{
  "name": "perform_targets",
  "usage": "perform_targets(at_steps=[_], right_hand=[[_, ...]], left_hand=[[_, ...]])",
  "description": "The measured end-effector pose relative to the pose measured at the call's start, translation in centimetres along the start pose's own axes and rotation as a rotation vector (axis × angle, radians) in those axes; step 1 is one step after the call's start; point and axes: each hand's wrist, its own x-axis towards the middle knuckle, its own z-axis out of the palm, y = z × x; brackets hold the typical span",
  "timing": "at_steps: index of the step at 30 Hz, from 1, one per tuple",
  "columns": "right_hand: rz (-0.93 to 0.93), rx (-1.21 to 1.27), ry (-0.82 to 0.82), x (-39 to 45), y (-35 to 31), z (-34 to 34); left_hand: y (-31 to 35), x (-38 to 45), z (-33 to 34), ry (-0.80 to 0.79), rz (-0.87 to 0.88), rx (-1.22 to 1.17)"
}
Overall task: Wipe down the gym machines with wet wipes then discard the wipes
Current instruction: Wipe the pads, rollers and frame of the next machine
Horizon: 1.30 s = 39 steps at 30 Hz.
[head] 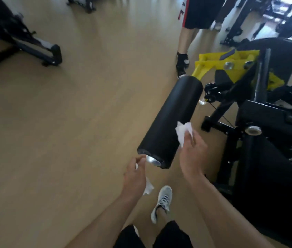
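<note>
A black padded roller (172,120) juts from a black and yellow gym machine (259,97) toward me, ending in a shiny metal cap (152,160). My right hand (192,154) pinches a crumpled white wet wipe (183,132) against the roller's right side near its close end. My left hand (135,176) grips a second white wipe (148,187) that hangs below the palm, and its fingertips sit just left of the metal cap.
Another person's legs (184,42) and black shoe (182,65) stand just beyond the roller's far end. A black machine base (34,43) lies on the wooden floor at upper left. More equipment stands at the upper right. My grey shoe (161,203) is below.
</note>
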Motion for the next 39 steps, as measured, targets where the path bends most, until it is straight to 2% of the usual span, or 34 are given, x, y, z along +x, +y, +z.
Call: perform_targets(at_steps=[1, 2, 5, 6, 8, 11, 13, 16, 19, 20, 23, 26, 28, 31, 33, 35, 37, 39], right_hand=[[-0.210, -0.175, -0.018, 1.6, -0.2, 0.5], [-0.383, -0.372, -0.133, 3.2, 0.0, 1.3], [-0.627, -0.871, -0.717, 5.9, 3.6, 3.2], [-0.746, -0.959, -0.823, 6.2, 5.2, 3.4], [-0.985, -1.014, -0.894, 7.5, 7.7, 3.2], [-1.173, -1.003, -0.893, 12.5, 7.4, 5.1], [-1.215, -1.125, -0.873, 16.8, 6.8, 6.0], [-1.261, -1.189, -0.933, 21.2, 5.2, 6.3], [-1.284, -1.020, -0.944, 19.9, 4.4, 7.0], [-1.286, -0.945, -0.993, 18.9, 4.8, 6.9], [-1.356, -0.800, -1.140, 16.8, 6.4, 6.4], [-1.448, -0.840, -1.199, 18.7, 5.6, 6.1], [-1.360, -0.946, -1.132, 21.6, 4.8, 6.3], [-1.086, -1.072, -0.956, 25.2, 3.3, 6.8], [-1.059, -1.085, -0.922, 24.0, 3.0, 7.2], [-1.160, -0.992, -1.005, 20.0, 3.6, 6.7], [-1.298, -0.930, -1.188, 15.3, 5.0, 5.5], [-1.394, -0.956, -1.319, 14.3, 4.9, 5.5]], left_hand=[[0.3, 0.8, 0.4, 0.029, 0.030, 0.019], [0.9, 1.5, 0.8, 0.061, 0.041, 0.031], [1.6, 4.3, 2.4, 0.149, 0.034, 0.044], [1.6, 5.2, 3.1, 0.177, 0.005, 0.060], [1.8, 6.8, 4.5, 0.232, -0.076, 0.074], [1.8, 8.2, 6.4, 0.314, -0.186, 0.065], [1.8, 9.8, 7.9, 0.381, -0.261, 0.016], [1.6, 10.4, 10.2, 0.501, -0.264, 0.077], [1.1, 10.3, 11.8, 0.707, -0.146, 0.054], [0.6, 10.3, 12.2, 0.744, -0.138, 0.029], [-0.1, 10.6, 12.5, 0.781, -0.152, 0.010], [0.5, 10.5, 12.5, 0.826, -0.131, -0.083], [1.1, 10.2, 12.6, 0.866, -0.123, -0.138], [1.5, 9.8, 12.4, 0.879, -0.109, -0.172], [1.7, 10.0, 12.5, 0.893, -0.135, -0.194], [1.6, 10.1, 12.5, 0.900, -0.157, -0.229], [1.6, 10.3, 12.3, 0.915, -0.170, -0.268], [1.4, 10.5, 12.0, 0.917, -0.179, -0.285]])
